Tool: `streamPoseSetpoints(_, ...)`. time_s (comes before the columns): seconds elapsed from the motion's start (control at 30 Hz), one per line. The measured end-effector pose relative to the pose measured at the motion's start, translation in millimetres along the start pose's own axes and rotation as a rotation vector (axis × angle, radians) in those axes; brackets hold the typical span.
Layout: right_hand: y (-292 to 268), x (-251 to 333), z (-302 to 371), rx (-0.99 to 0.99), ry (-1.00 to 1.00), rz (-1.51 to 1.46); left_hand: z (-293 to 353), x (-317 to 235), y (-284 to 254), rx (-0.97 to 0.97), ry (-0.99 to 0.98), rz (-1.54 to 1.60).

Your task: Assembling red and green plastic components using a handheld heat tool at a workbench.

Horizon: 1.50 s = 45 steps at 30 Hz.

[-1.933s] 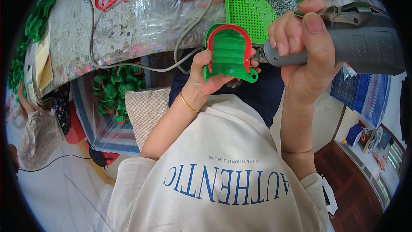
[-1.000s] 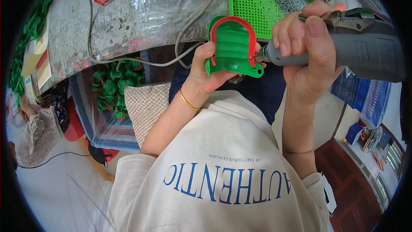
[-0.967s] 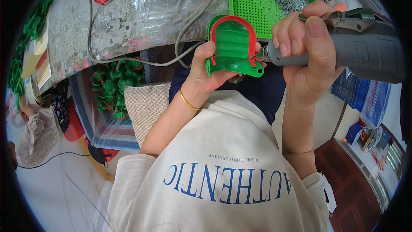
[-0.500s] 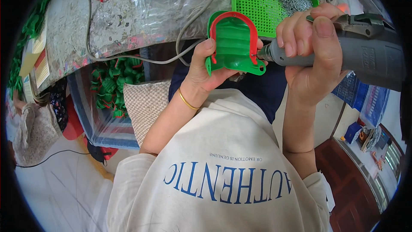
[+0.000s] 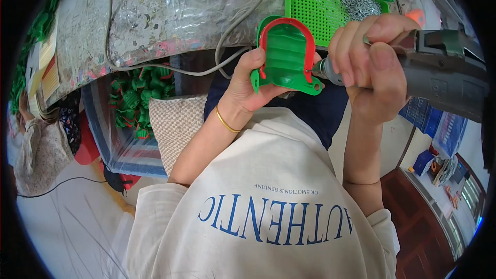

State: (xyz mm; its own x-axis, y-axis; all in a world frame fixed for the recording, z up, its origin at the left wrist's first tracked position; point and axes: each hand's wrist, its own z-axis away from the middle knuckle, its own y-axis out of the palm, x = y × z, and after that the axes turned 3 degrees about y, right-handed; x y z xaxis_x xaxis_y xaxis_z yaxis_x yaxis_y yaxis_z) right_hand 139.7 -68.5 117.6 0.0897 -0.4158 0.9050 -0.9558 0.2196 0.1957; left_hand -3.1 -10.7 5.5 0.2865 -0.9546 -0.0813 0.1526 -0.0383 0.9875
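My left hand (image 5: 247, 80) grips a green curved plastic part (image 5: 285, 57) from its left side and underneath, thumb on the edge. A red U-shaped plastic piece (image 5: 287, 21) lies along the rim of that part, its two ends pointing toward me. In my right hand (image 5: 374, 67) is a grey power screwdriver (image 5: 439, 75), its fingers wrapped around the body. The screwdriver's tip meets the right end of the red piece, where a small screw seems to sit. The fingers of my left hand behind the green part are mostly hidden.
A green perforated tray (image 5: 310, 5) with many small metal screws (image 5: 356, 1) stands on the plastic-covered table (image 5: 150, 20). A grey cable (image 5: 170, 68) loops over the table edge. Below left, a blue-rimmed bin (image 5: 98, 124) holds green and red parts. Another person's sleeve (image 5: 44, 147) shows far left.
The green part and both hands have shifted slightly right and down in the picture. The screwdriver's tip stays against the right end of the red piece.
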Motion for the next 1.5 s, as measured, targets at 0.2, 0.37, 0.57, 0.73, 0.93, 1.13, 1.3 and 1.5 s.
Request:
streamPoseSetpoints(0.2,0,2,-4,0.085,0.031,-0.016,1,0,1,-0.020,-0.030,0.076)
streamPoseSetpoints(0.37,1,1,-2,0.069,0.051,-0.035,0,4,-3,0.010,-0.050,0.154)
streamPoseSetpoints(0.57,-3,4,-6,0.128,0.042,-0.022,-2,6,-4,0.049,-0.072,0.124)
streamPoseSetpoints(0.73,1,5,2,-0.128,-0.030,0.169,-5,8,13,-0.001,-0.034,0.104)
streamPoseSetpoints(0.93,21,7,6,-0.478,-0.093,0.148,-3,14,25,-0.064,0.041,0.120)
streamPoseSetpoints(1.13,23,6,8,-0.514,-0.138,0.170,-1,15,21,-0.035,0.046,0.077)
streamPoseSetpoints(1.3,27,-2,8,-0.549,-0.107,0.172,-1,13,19,-0.053,0.086,0.047)
streamPoseSetpoints(1.5,13,6,1,-0.378,-0.095,0.008,-3,7,15,0.043,0.079,0.047)
